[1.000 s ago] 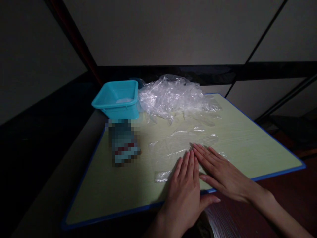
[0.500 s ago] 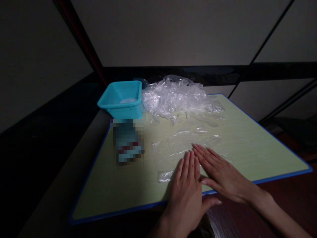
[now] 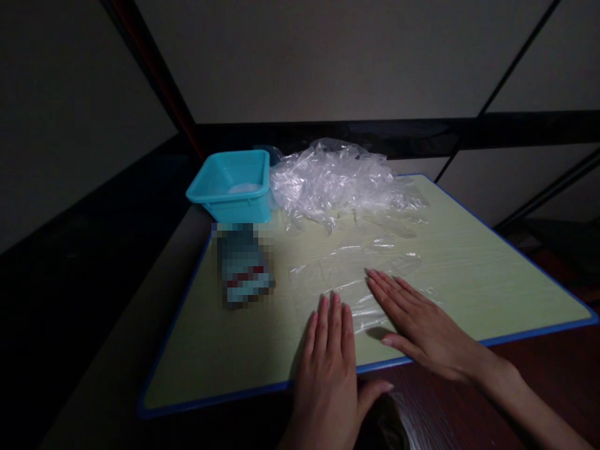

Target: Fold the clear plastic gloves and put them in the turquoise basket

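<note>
A thin clear plastic sheet or glove [image 3: 347,269] lies flattened on the pale yellow-green table [image 3: 487,281]. My left hand [image 3: 330,362] rests flat over its near left part, fingers stretched forward and thumb out to the right. To the right, my right hand [image 3: 424,331] lies flat with its fingers pointing up and left over the plastic's right part. Neither hand grips anything. Beyond them, a crumpled heap of clear plastic [image 3: 342,178] covers the back middle of the table.
A turquoise basin [image 3: 241,206] stands at the back left corner, with something whitish inside. In front of it lies a blurred dark and light-blue item [image 3: 244,265]. The table has a blue edge, and wall panels rise behind it.
My left hand has slid left and slightly toward me, away from my right hand, and now covers the plastic's near left end. My right hand has hardly moved.
</note>
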{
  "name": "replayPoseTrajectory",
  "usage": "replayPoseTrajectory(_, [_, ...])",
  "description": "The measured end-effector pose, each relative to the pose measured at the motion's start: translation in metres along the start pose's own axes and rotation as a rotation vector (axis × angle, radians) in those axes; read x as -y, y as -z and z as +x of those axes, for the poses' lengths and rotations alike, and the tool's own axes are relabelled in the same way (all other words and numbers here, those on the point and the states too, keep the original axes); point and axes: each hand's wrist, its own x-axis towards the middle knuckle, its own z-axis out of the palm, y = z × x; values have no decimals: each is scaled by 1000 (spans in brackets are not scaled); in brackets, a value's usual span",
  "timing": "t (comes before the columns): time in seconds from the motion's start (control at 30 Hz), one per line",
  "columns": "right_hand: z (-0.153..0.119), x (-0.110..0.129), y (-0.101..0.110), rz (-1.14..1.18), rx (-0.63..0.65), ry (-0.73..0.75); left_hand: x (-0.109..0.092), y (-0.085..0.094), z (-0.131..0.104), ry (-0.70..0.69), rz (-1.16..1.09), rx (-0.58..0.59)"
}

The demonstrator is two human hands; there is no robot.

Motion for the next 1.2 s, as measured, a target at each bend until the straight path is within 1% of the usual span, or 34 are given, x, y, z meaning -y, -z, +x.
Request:
replayPoseTrajectory(0.2, [-1,1,1,-11,12,-8,18,1,-15,-13,24,20])
replayPoseTrajectory(0.4, [-1,1,1,9,14,-21,28,1,-26,-11,2,38])
replayPoseTrajectory(0.6, [-2,4,6,31,-11,-29,31,2,-27,-31,-6,30])
replayPoseTrajectory(0.77, [-6,20,14,26,45,44,30,3,-26,-34,2,39])
replayPoseTrajectory(0.9, [-9,27,11,16,80,70,31,2,-26,-32,-1,36])
replayPoseTrajectory(1.1, [-10,26,7,40,64,70,32,0,-28,-15,-45,21])
replayPoseTrajectory(1.2, [-11,26,7,44,64,67,33,-1,-30,-21,-26,17])
